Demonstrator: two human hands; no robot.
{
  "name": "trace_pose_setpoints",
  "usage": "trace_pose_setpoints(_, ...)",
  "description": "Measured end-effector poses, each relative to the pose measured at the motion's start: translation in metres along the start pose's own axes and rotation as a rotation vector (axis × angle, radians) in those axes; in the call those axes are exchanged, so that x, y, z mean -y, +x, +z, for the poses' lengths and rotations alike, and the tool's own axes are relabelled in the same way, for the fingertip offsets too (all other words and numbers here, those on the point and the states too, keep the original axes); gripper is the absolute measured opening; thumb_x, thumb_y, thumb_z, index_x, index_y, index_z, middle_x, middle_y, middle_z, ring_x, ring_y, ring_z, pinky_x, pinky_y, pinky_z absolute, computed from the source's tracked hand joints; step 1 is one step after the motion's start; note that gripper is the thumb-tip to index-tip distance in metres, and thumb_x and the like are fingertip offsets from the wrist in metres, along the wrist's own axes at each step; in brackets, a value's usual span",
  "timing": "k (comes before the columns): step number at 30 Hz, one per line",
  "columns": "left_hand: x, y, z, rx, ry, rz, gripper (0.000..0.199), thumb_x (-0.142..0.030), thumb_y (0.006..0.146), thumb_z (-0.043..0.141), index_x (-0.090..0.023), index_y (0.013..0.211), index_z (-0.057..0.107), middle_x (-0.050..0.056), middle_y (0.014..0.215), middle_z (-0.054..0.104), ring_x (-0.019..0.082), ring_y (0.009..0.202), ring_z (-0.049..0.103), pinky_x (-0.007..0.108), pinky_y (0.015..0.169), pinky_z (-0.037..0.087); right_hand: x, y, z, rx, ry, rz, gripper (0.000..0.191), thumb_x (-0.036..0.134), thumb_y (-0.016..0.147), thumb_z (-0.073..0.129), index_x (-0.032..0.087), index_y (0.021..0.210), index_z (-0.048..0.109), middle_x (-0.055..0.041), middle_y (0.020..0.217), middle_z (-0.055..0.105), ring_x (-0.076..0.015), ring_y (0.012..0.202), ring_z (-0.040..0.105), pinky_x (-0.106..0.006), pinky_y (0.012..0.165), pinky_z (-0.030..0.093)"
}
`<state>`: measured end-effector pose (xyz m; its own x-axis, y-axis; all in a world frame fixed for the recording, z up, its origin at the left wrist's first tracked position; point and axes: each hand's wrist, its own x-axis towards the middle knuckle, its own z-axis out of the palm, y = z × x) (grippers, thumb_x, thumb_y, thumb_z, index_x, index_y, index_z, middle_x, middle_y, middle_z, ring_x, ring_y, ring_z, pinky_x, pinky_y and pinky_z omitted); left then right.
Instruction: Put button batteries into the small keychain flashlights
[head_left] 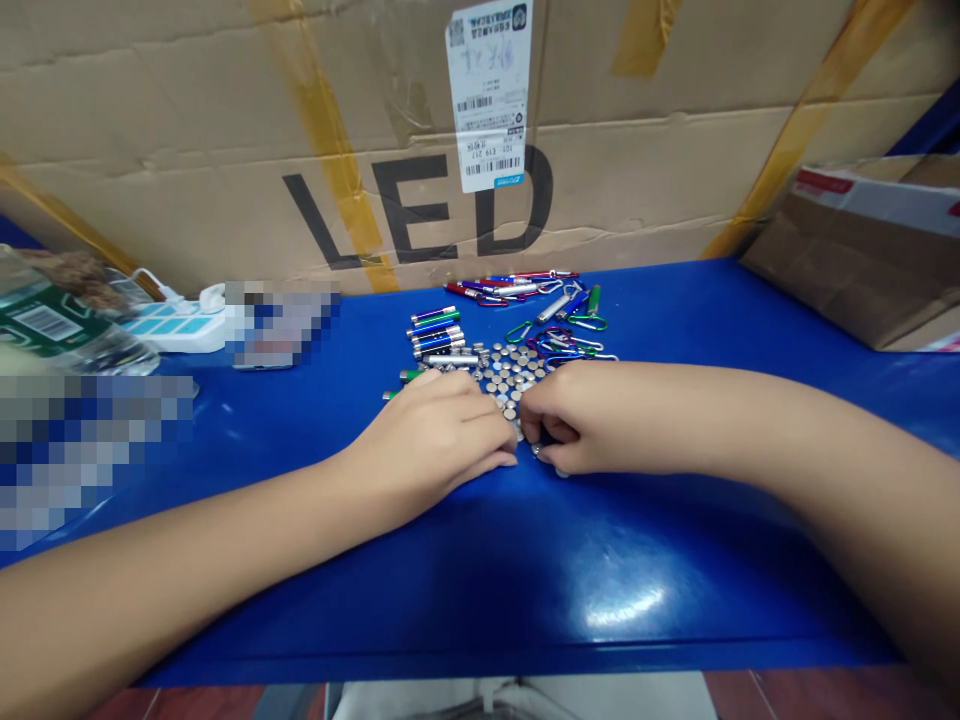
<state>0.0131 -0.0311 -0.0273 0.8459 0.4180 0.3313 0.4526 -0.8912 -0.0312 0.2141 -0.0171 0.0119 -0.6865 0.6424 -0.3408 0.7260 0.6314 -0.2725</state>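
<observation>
In the head view, the small round metal discs [498,384] lie in a loose scatter around the middle of the blue counter [540,580], just far of the hands, with a stray disc [563,473] partly under the near edge of the right hand [559,415]. That hand's grip looks closed, thumb and forefinger pinched about a small shiny piece [535,451] too small to make out. The left hand [450,435] lies palm down at the near left edge of the scatter, fingers bent and close together; whether its grip has anything in it is hidden, so I cannot tell.

To handle such flat pieces well, I would take them by the rim with the fingertips, one at a time, as a flat face against the counter gives little to pinch. The left hand could serve best as a steady stop, so that a disc pushed across does not skate off on the glossy surface. The plain tubes [433,329] on the left and the tubes with clips [553,308] at the far right sit close to the discs, so short, straight lifts look safer than sideways sweeps, which might mix the groups
</observation>
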Motion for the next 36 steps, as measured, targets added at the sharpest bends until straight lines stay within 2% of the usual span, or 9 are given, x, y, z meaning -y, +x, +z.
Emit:
trace_pose_setpoints(10, 0.001, 0.0, 0.001, -0.018, -0.033, 0.054, 0.033, -0.033, 0.098, 0.04, -0.02, 0.088, 0.069, 0.004, 0.082, 0.068, 0.015, 0.079, 0.057, 0.028, 0.069, 0.039, -0.003, 0.002, 0.002, 0.0, 0.014, 0.016, 0.015, 0.016, 0.071, 0.052, 0.017, 0.08, 0.064, -0.0021, 0.07, 0.065, -0.0125, 0.055, 0.051, -0.025, 0.051, 0.033)
trace_pose_setpoints(15, -0.003, -0.001, 0.003, -0.049, 0.02, 0.061, 0.025, -0.029, 0.096, 0.045, -0.02, 0.092, 0.069, 0.004, 0.085, 0.069, 0.017, 0.078, 0.055, 0.03, 0.068, 0.038, -0.003, 0.0, 0.001, -0.012, -0.009, 0.033, 0.013, 0.019, 0.072, 0.051, 0.018, 0.079, 0.063, -0.0017, 0.068, 0.064, -0.0129, 0.054, 0.051, -0.025, 0.049, 0.033)
trace_pose_setpoints(22, -0.006, 0.0, 0.002, -0.031, 0.052, 0.079, 0.024, -0.029, 0.095, 0.046, -0.02, 0.092, 0.068, 0.004, 0.083, 0.068, 0.017, 0.077, 0.053, 0.03, 0.066, 0.035, -0.005, 0.001, -0.001, -0.038, -0.028, -0.035, 0.016, 0.018, 0.078, 0.048, 0.016, 0.078, 0.063, -0.0025, 0.067, 0.064, -0.0118, 0.052, 0.049, -0.024, 0.048, 0.031)
trace_pose_setpoints(31, -0.007, -0.001, 0.003, -0.044, 0.047, 0.076, 0.024, -0.03, 0.095, 0.047, -0.02, 0.091, 0.069, 0.003, 0.082, 0.068, 0.017, 0.079, 0.055, 0.03, 0.068, 0.035, -0.01, 0.001, -0.004, -0.143, -0.045, -0.058, 0.015, 0.015, 0.079, 0.048, 0.017, 0.073, 0.061, -0.0007, 0.067, 0.061, -0.0107, 0.053, 0.047, -0.024, 0.051, 0.03)
trace_pose_setpoints(33, -0.007, -0.001, 0.002, -0.046, 0.059, 0.065, 0.025, -0.031, 0.095, 0.047, -0.02, 0.091, 0.07, 0.003, 0.083, 0.068, 0.017, 0.077, 0.054, 0.03, 0.068, 0.035, -0.011, -0.004, -0.006, -0.116, -0.016, -0.044, 0.012, 0.017, 0.078, 0.051, 0.018, 0.073, 0.062, 0.001, 0.065, 0.061, -0.0104, 0.052, 0.048, -0.024, 0.05, 0.03)
trace_pose_setpoints(36, -0.006, 0.0, 0.001, -0.058, 0.079, 0.039, 0.028, -0.032, 0.095, 0.046, -0.02, 0.09, 0.07, 0.003, 0.083, 0.068, 0.017, 0.075, 0.053, 0.031, 0.067, 0.034, -0.011, -0.01, -0.007, 0.023, 0.03, -0.018, 0.007, 0.024, 0.075, 0.06, 0.02, 0.075, 0.066, 0.0022, 0.065, 0.062, -0.0111, 0.053, 0.05, -0.023, 0.05, 0.031)
